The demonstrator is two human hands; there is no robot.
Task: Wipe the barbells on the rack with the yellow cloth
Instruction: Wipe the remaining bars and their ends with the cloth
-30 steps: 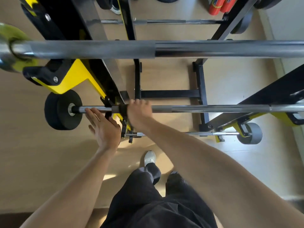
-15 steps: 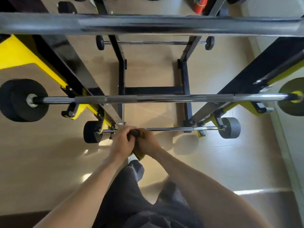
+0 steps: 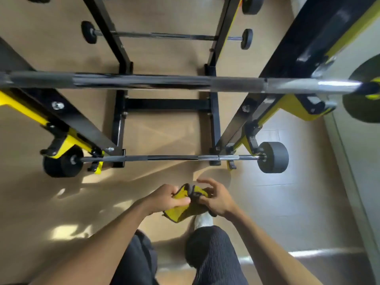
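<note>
Across the tan floor, a black-and-yellow steel rack (image 3: pixel 67 118) is cradling long chrome barbells (image 3: pixel 164 82). Below the lowest bar (image 3: pixel 174 157), well clear of it, the left hand (image 3: pixel 164 198) and right hand (image 3: pixel 216 199) are both pinching a crumpled yellow cloth (image 3: pixel 185 210) between them.

Two bare forearms, entering from the lower edge and converging toward centre frame, both raised in front of the body above the knees. Left hand (image 3: pixel 164 197): palm down, fingers curled, thumb extended toward the right, pinching the yellow cloth (image 3: pixel 185 204) along its left side. Right hand (image 3: pixel 216 199): wrist bent inward, lower fingers curled round the cloth's right part, upper fingers lifted and loosely spread above it. The hands sit just beside each other, joined by the cloth. Legs in dark trousers below.
</note>
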